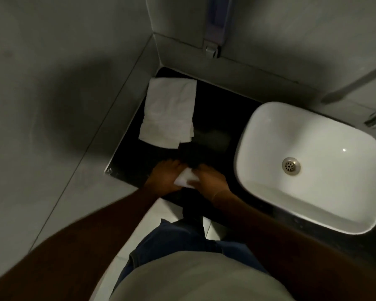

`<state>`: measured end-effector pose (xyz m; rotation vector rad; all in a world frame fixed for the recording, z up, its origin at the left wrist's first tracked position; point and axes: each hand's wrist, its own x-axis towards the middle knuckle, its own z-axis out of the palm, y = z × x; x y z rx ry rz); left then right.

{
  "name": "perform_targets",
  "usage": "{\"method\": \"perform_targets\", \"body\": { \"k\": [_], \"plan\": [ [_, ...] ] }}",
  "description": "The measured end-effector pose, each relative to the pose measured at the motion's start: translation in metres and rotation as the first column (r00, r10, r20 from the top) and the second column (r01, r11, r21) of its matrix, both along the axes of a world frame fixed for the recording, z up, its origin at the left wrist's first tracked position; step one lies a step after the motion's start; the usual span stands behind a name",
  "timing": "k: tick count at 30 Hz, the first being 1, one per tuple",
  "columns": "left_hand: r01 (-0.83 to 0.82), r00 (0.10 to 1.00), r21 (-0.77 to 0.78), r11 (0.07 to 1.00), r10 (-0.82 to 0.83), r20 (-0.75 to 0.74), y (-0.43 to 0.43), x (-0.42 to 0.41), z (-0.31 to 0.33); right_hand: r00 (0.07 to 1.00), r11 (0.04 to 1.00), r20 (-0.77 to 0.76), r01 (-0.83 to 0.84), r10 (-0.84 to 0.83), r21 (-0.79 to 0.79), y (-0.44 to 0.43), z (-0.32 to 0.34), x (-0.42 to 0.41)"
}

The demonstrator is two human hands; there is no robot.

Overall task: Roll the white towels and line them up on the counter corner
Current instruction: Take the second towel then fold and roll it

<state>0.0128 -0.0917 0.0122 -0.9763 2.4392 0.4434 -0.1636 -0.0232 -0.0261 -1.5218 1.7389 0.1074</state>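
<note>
Left of the sink (pixel 243 146), left hand (pixel 164 178) and right hand (pixel 212 180) curl round a towel (pixel 185 181), guessing to keep the roll tight.

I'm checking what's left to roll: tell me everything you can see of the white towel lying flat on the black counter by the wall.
The white terry-cloth towel lies flat and unrolled, folded into a rough rectangle, layered edges showing at its near end. It rests on the glossy black counter, its left side along the grey wall, far end toward the corner. Neither the left hand nor the right hand touches it.
</note>
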Motion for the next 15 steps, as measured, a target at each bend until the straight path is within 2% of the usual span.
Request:
{"method": "perform_targets", "body": {
  "k": [1, 3, 5, 7, 9, 10, 13, 15],
  "plan": [
    [0.037, 0.999, -0.007, 0.999, -0.037, 0.032, 0.008, -0.004, 0.003, 0.999, 1.0, -0.018, -0.027, 0.027, 0.001, 0.013, 0.002, 0.0],
    [0.082, 0.997, 0.057, 0.995, -0.082, 0.001, 0.026, -0.009, 0.011, 0.999, 0.999, 0.009, -0.035, 0.035, 0.027, 0.036, 0.011, 0.0],
    [0.158, 0.987, 0.095, 0.983, -0.158, -0.015, 0.042, -0.012, 0.025, 0.994, 0.998, 0.112, 0.01, -0.017, 0.063, 0.054, 0.027, -0.007],
    [0.192, 0.981, 0.115, 0.975, -0.188, -0.042, 0.052, -0.02, 0.04, 0.951, 0.99, 0.286, 0.096, -0.121, 0.099, 0.07, 0.05, -0.023],
    [0.184, 0.982, 0.168, 0.968, -0.173, -0.077, 0.058, -0.034, 0.058, 0.842, 0.958, 0.461, 0.22, -0.282, 0.184, 0.083, 0.078, -0.044],
    [0.229, 0.97, 0.148, 0.962, -0.213, -0.115, 0.059, -0.045, 0.065, 0.789, 0.937, 0.508, 0.255, -0.345, 0.239, 0.089, 0.093, -0.055],
    [0.392, 0.88, 0.016, 0.92, -0.37, -0.297, 0.064, -0.079, 0.081, 0.676, 0.861, 0.546, 0.3, -0.495, 0.41, 0.112, 0.122, -0.089],
    [0.458, 0.802, 0.001, 0.889, -0.413, -0.433, 0.071, -0.103, 0.086, 0.547, 0.784, 0.568, 0.344, -0.615, 0.517, 0.134, 0.138, -0.108]
  ]
}}
